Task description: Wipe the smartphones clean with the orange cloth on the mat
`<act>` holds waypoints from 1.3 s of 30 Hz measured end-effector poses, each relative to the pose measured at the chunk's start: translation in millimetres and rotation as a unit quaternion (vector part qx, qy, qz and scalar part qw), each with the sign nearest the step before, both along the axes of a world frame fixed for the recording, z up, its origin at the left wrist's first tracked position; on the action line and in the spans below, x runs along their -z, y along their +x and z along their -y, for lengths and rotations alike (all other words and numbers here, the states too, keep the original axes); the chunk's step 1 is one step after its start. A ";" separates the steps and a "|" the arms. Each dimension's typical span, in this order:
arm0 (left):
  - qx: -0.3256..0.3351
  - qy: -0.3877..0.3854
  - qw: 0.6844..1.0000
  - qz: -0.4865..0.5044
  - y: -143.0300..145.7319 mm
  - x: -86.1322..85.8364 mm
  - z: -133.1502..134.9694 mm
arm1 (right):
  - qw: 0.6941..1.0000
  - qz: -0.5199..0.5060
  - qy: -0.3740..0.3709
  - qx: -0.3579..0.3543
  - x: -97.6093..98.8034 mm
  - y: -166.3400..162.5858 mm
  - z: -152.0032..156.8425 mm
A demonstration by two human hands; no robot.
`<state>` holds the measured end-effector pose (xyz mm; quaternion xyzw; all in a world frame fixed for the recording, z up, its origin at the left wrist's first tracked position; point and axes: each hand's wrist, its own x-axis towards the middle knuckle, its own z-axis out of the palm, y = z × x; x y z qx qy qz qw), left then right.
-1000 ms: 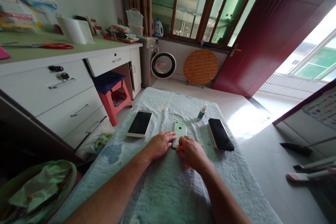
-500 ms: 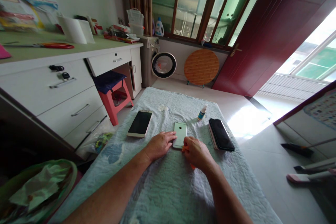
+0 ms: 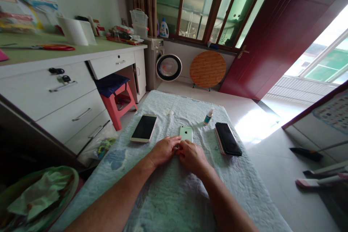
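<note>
A silvery phone [image 3: 186, 133] with an apple logo lies back side up on the cloth-covered table. My left hand [image 3: 165, 148] rests at its left edge, fingers stretched out and touching it. Closed over the phone's lower part is my right hand [image 3: 192, 156], its fingertips close to the left fingers. The orange cloth seen in my right fist a moment ago is hidden under the hand now. To the left lies a larger phone [image 3: 144, 128] with a dark screen. A black phone [image 3: 228, 139] rests on a pale flat thing at the right, and a small spray bottle [image 3: 208, 116] stands behind.
A pale blue quilted cloth [image 3: 168, 195] covers the table. A desk with drawers [image 3: 73, 94], a pink stool [image 3: 115, 101] and a waste bin [image 3: 72, 188] are on the left. Farther back are a washing machine with its door [image 3: 169, 67] open and a round wooden board [image 3: 208, 69].
My right hand has moved left, from the phone's lower right corner across its lower part to beside my left fingers. The orange cloth has gone out of sight. My left hand has stayed put.
</note>
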<state>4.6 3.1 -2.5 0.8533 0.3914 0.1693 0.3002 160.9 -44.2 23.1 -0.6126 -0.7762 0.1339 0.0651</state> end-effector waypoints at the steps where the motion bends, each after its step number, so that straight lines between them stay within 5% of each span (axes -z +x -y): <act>1: -0.005 -0.001 1.000 0.004 0.4 -0.7 0.3 | 1.000 -0.007 0.004 0.000 0.5 -1.4 -0.3; 39: -0.004 0.045 0.999 -0.020 0.7 7.3 0.5 | 0.998 -0.003 -0.004 0.059 -1.5 54.5 -1.7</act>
